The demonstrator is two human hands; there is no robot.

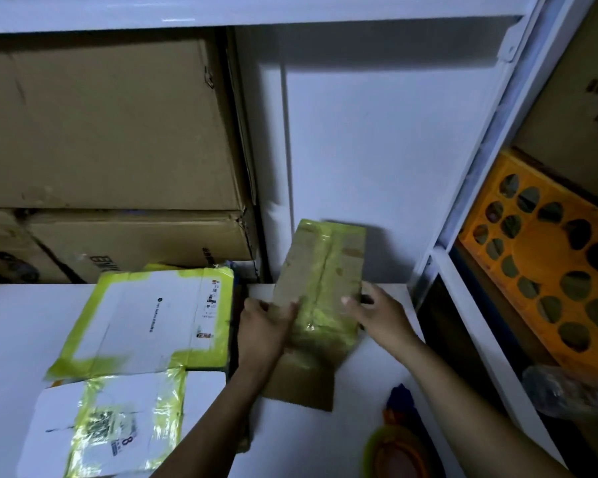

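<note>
Cardboard parcel (321, 281), yellow-taped, lies on the counter (301, 443); I see my left grip (266, 326) and right grip (377, 312) grasping its sides. White taped parcels (152, 315) crowd its left, an orange crate (549, 257) stands right.

The brown cardboard parcel bound in yellow-green tape (320, 291) rests on the white shelf board (325, 439), held between the left hand (263, 322) at its left edge and the right hand (380, 312) at its right. Just left of it lies a flat white parcel with yellow-green taped edges (152, 319), and a second white taped parcel (118, 426) lies in front of that. Behind these, one large brown cardboard box (101, 122) sits on another brown cardboard box (135, 239). Beyond the white upright post (470, 167) to the right, an orange plastic crate with round holes (546, 270) sits in the next bay.
</note>
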